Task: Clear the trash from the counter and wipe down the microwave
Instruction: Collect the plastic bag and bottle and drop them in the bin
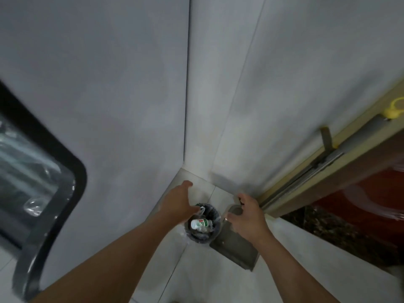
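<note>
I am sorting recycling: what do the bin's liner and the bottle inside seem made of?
Liner: probably thin plastic film, dark and crinkled, folded over the rim. Bottle: likely plastic, white and glossy with a printed label; blur leaves this uncertain.

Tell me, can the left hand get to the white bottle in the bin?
Probably yes. The left hand hangs open over the bin, and the white bottle lies on top, uncovered. The right hand grips a grey dustpan beside it.

Left hand (178,202), fingers spread loose, hovers over a small dark bin (202,224) in the floor corner holding a white bottle (200,223); right hand (248,215) grips a grey dustpan (235,248) just beside the bin.
</note>
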The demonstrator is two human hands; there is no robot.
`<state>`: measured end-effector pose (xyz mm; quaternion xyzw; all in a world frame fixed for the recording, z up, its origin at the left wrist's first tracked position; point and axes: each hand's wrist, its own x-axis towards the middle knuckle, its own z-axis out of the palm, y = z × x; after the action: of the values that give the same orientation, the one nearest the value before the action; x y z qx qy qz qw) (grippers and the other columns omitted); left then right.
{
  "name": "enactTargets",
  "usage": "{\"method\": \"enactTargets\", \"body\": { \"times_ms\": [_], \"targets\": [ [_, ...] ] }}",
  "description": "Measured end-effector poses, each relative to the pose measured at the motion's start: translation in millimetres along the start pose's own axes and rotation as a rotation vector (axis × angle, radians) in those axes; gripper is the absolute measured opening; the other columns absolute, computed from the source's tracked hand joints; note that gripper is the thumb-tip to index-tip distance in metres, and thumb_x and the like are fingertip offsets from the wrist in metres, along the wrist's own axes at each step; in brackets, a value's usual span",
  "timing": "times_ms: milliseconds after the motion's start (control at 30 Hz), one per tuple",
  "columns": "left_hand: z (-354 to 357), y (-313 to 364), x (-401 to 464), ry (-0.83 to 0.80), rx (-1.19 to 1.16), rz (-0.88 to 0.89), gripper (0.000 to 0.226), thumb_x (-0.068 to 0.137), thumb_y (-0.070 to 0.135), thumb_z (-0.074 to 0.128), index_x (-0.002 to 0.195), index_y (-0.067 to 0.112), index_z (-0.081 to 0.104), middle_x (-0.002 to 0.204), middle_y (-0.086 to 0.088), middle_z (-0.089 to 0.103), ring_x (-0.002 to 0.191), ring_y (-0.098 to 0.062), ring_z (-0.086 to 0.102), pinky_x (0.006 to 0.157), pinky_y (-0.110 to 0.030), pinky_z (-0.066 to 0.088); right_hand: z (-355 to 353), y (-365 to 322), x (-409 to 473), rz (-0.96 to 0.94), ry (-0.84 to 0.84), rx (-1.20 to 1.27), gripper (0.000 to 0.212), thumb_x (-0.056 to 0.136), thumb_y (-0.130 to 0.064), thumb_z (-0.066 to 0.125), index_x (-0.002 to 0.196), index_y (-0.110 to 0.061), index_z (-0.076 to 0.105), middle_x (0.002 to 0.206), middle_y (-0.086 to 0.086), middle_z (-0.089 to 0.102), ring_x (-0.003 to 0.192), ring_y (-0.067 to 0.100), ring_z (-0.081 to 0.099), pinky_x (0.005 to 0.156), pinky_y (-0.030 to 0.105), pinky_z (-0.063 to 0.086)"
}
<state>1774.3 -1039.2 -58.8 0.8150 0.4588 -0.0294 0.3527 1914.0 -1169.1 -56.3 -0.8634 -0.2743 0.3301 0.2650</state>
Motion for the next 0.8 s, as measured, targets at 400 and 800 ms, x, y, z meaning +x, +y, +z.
{"method": "enactTargets", "body": {
  "times_ms": [400,800],
  "targets": [
    [-75,45,-87,0.083,0.014,0.046,0.072,0.079,0.037,0.073,0.138,0.021,0.035,0.134,-0.004,0.052,0.122,-0.022,0.050,0.097,-0.031,0.043,-55,-58,-81,-0.136,0.067,-0.029,0.070,0.082,-0.021,0.069,0.142,-0.018,0.034,0.140,0.005,0.038,0.124,0.021,0.044,0.088,0.018,0.032],
    [-71,73,-193,0.176,-0.107,-0.064,0.073,0.079,0.035,0.073,0.139,0.019,0.034,0.133,-0.008,0.052,0.118,-0.023,0.053,0.094,-0.028,0.041,-89,-54,-149,-0.261,-0.026,-0.030,0.075,0.079,-0.023,0.071,0.143,-0.020,0.030,0.144,0.008,0.034,0.129,0.022,0.041,0.100,0.027,0.036]
  ]
}}
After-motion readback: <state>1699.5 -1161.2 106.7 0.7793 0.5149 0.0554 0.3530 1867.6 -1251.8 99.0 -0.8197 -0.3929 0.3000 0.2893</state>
